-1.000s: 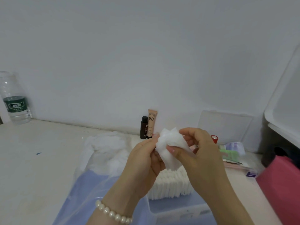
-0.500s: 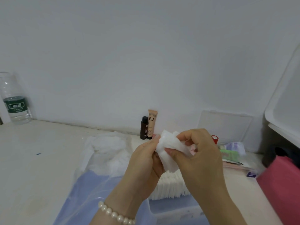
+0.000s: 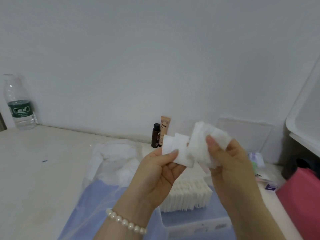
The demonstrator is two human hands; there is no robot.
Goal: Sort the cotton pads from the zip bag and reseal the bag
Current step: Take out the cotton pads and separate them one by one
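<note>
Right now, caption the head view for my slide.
Left hand and right hand separate cotton pads above a stacked row.

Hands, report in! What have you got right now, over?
Left hand pinches flat cotton pads. Right hand grips a crumpled bunch. Sorted stack in the clear box below. Nothing in the way.

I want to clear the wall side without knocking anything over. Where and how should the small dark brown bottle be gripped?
Pinch the small dark brown bottle across its body just under the black cap, coming from its left. It stands upright, and the beige BB tube stands close against its right, probably leaving no room for fingers there.
</note>
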